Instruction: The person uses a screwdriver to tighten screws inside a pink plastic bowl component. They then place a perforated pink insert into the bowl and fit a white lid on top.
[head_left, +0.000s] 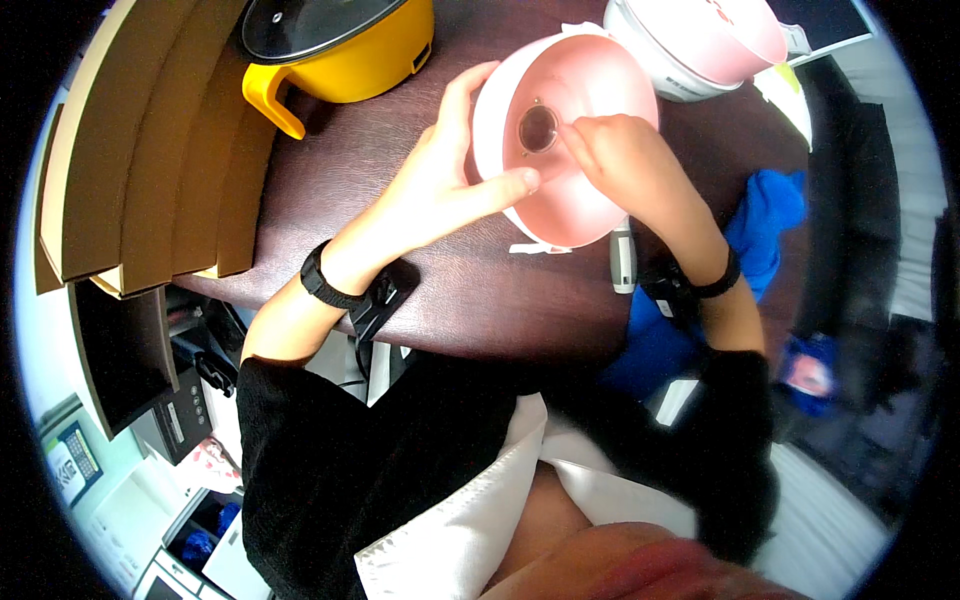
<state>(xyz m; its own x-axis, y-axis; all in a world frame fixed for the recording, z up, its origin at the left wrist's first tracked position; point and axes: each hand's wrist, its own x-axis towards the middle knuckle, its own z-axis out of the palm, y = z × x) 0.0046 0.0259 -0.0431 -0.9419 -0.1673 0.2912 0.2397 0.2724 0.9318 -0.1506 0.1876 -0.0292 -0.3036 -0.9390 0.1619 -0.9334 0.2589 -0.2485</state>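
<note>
Nearest on the surface (pixel 480 300), a grey-and-white handle (pixel 623 265) showed just beside the near edge of a pink bowl (pixel 585 85), close enough that a clumsy tilt could have knocked it and set it rolling. The bowl's mouth faced near and upward; the left grip (pixel 440 175) clasped its left wall, thumb inside, and a slackened hold could have let the rounded shell swivel. Within it, the right grip (pixel 625 160) bunched its fingers beside a round opening (pixel 538 129) (whether they pinched anything small could not be told); a slip there might have scuffed the smooth lining. Beyond, at far left, a yellow pot (pixel 365 65) wore a dark lid (pixel 315 25), its contents unclear; at far right stood a pink-and-white pot (pixel 665 50), its inside likewise unreadable.
</note>
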